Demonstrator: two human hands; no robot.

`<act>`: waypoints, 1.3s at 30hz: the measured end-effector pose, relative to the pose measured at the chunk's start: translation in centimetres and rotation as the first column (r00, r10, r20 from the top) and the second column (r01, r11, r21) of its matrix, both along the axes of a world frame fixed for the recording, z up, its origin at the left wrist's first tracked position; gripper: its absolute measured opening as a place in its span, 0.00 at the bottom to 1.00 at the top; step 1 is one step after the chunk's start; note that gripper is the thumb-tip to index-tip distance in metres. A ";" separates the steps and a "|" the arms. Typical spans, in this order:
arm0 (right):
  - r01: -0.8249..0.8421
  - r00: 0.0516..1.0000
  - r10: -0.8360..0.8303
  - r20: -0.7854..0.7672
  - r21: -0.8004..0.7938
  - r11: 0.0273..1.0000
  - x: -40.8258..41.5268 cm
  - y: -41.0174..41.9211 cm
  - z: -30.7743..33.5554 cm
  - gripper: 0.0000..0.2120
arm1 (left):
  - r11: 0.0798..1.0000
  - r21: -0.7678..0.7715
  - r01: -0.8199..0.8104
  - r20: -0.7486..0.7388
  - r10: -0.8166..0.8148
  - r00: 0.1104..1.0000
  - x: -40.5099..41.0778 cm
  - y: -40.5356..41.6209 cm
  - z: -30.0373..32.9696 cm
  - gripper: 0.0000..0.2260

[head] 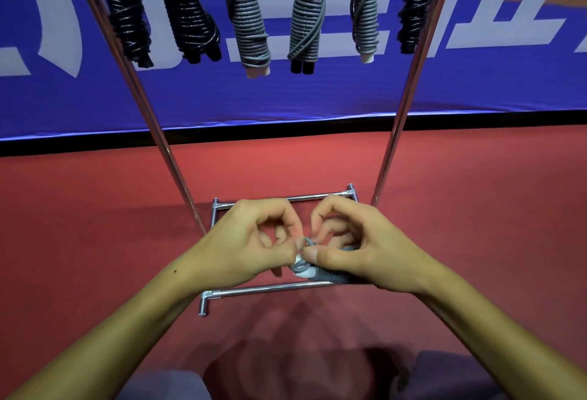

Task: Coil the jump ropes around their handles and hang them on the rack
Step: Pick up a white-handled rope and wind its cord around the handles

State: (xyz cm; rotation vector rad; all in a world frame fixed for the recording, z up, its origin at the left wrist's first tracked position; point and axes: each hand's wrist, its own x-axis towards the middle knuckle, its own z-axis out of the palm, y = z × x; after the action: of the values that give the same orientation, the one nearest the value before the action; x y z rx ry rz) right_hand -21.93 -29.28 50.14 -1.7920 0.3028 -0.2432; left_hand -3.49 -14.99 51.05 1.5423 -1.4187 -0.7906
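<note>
A grey jump rope (320, 275) is coiled around its white handles and lies across my right palm, mostly hidden by it. My right hand (359, 250) grips that bundle, thumb pressed near its white end. My left hand (254, 241) pinches the loose grey loop at the same end with thumb and forefinger. Both hands hover low over the base of the metal rack (263, 289). Several coiled ropes hang from the rack's top, which is out of frame: black ones (130, 18) at the left and far right, grey ones (251, 28) in the middle.
The rack's two chrome uprights (403, 107) rise on either side of my hands. Red floor (95, 225) spreads all around. A blue banner with pale lettering (286, 94) stands behind the rack. My knees in grey cloth (444, 374) show at the bottom edge.
</note>
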 end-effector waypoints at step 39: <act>0.531 0.841 -0.509 0.187 -0.096 0.842 3.4 -0.2 -1.4 0.05 | 0.874 -0.191 -0.448 -0.093 0.438 0.894 -0.4 -5.5 -1.5 0.05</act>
State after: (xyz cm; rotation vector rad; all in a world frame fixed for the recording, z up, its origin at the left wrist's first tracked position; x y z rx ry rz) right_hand -18.50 -29.48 48.69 -1.7887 0.6787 -0.8079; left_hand -3.87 -20.47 49.59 1.5879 -1.0147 -0.3821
